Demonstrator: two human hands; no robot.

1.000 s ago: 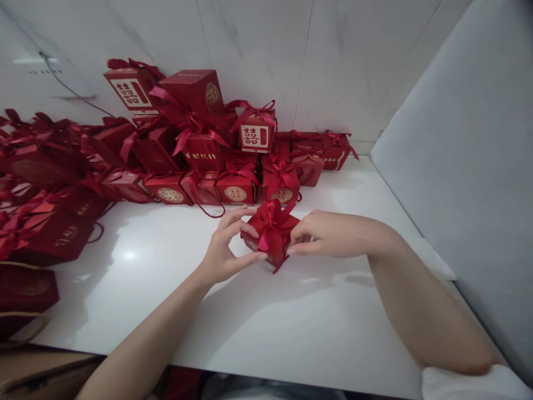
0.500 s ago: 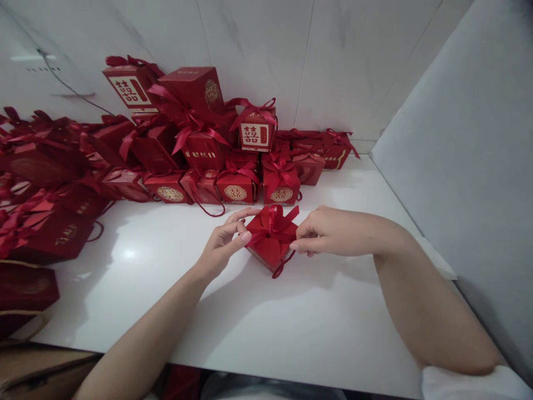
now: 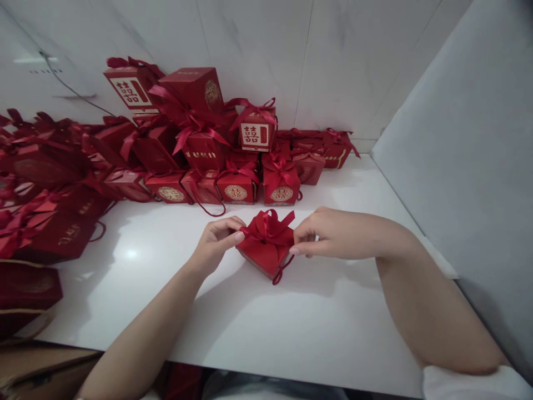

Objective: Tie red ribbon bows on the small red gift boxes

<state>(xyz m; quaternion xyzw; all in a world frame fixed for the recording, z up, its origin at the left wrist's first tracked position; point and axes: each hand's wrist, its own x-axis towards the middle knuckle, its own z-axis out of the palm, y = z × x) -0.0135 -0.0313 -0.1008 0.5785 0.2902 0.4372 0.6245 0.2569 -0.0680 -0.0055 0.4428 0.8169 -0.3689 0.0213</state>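
A small red gift box (image 3: 260,258) stands on the white table in front of me, one corner turned my way. A red satin ribbon (image 3: 272,229) is tied in a bow over its folded petal top, and a dark red cord handle (image 3: 280,275) hangs at the near right side. On the left, my left hand (image 3: 217,241) pinches the ribbon between thumb and fingers. My right hand (image 3: 318,234) is closed in a pinch at the box's right corner, seemingly on the other side of the ribbon; its fingertips partly hide what they hold.
Behind the box, several similar red boxes (image 3: 235,189) are lined up and stacked against the marbled wall (image 3: 258,44). More red boxes (image 3: 62,233) are heaped at the left. A grey panel (image 3: 458,139) borders the white table (image 3: 291,333) on the right. A cardboard box (image 3: 45,369) sits below its front edge.
The box has shifted slightly left and toward me. My left hand has moved left and its fingers have closed on the ribbon. My right hand has barely moved.
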